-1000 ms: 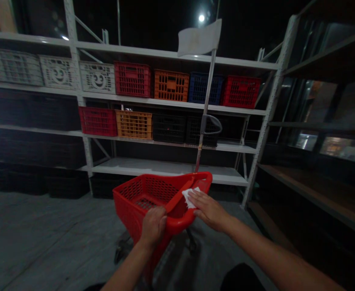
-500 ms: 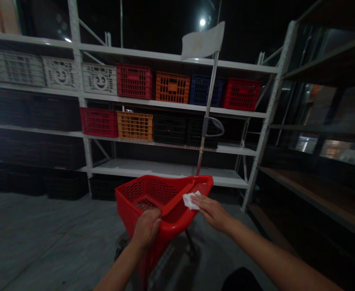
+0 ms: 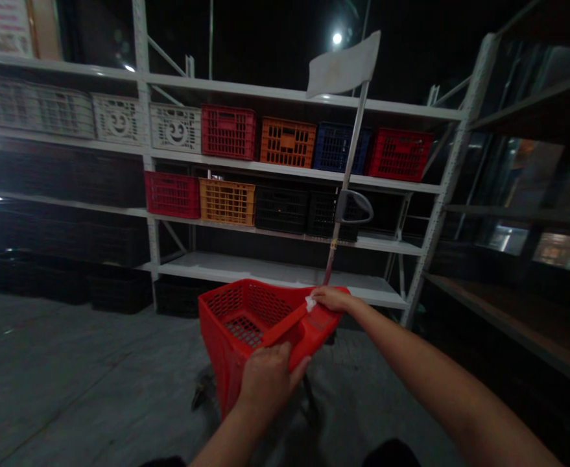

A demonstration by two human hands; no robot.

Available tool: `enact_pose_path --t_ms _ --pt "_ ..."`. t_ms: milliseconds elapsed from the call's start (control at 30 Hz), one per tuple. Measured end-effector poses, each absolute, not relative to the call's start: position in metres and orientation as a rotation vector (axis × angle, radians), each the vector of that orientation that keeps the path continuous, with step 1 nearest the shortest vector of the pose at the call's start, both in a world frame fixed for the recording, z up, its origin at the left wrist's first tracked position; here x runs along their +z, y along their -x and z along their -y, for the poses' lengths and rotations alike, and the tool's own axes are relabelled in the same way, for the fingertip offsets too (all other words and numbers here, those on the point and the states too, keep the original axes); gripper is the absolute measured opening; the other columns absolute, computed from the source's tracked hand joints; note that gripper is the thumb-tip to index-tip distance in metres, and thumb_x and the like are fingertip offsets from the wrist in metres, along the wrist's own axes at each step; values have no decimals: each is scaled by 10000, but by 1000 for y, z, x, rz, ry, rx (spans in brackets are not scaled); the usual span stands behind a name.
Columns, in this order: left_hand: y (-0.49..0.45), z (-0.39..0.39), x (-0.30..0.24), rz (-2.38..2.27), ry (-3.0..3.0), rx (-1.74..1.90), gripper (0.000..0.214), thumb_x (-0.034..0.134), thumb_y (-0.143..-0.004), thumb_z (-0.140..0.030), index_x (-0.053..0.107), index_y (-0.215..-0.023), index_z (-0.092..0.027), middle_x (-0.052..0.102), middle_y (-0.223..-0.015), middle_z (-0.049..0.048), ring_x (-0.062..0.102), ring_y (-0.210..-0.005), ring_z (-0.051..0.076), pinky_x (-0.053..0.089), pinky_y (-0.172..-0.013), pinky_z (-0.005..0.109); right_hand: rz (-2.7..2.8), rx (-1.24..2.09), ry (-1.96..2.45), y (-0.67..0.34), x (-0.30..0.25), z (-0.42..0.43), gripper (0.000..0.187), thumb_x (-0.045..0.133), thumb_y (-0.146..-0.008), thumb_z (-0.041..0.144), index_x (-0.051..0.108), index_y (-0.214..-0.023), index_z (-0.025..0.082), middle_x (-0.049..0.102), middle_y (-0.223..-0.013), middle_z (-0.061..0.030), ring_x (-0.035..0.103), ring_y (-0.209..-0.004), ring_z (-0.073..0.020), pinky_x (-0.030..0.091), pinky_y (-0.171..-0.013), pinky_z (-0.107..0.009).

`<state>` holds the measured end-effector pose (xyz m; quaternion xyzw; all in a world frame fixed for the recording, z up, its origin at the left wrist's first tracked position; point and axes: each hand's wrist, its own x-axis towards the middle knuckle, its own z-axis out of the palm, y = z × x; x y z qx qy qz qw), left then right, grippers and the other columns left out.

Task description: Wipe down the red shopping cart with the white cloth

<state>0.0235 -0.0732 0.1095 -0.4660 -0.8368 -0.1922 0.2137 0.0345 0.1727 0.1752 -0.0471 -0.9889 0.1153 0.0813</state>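
Note:
A small red plastic shopping cart [image 3: 216, 344] with a perforated basket stands in front of me. My left hand [image 3: 268, 376] grips the cart's near handle rim, its fingers over the edge and its thumb apart. At the far right corner of the handle panel, my right hand [image 3: 331, 298] presses a crumpled white tissue [image 3: 310, 303] against the red plastic. Most of the tissue is hidden under the fingers. From the cart's far right side rises a metal pole [image 3: 353, 149] with a grey loop handle [image 3: 356, 207] and a whitish flag [image 3: 344, 67] on top.
Behind the cart, a white metal shelf rack [image 3: 279, 167] holds several plastic crates, among them an orange crate [image 3: 287, 141] and a yellow crate [image 3: 227, 201]. Dark shelving [image 3: 518, 318] stands close on the right. The floor [image 3: 85, 376] is grey concrete.
My right hand has moved with the tissue from the near handle edge to the cart's far right corner. My left hand has slid right along the rim. The view has shifted slightly left.

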Motion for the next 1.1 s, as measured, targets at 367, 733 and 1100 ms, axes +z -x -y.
enact_pose_path --t_ms 367,733,1100 --pt "-6 82 103 2093 1300 -610 401 429 -815 -518 647 -822 -182 689 -683 57 643 -638 196 458 -604 278 3120 -270 -518 -54 187 -72 189 469 -850 199 650 -901 177 680 -817 -53 610 -724 -186 427 -631 -261" --pt "17 85 98 2017 1328 -620 440 444 -786 -568 662 -790 -185 689 -666 64 641 -631 186 476 -619 281 2382 181 88 -88 117 -100 359 342 -884 141 542 -1182 153 605 -1168 -99 534 -1113 -191 398 -976 -370" --pt "37 98 100 1854 1410 -598 356 414 -829 -441 643 -718 -192 666 -597 35 614 -557 159 444 -550 253 2006 162 203 -88 61 -71 413 282 -890 121 494 -1241 166 522 -1283 -78 352 -1282 -193 294 -1055 -441"
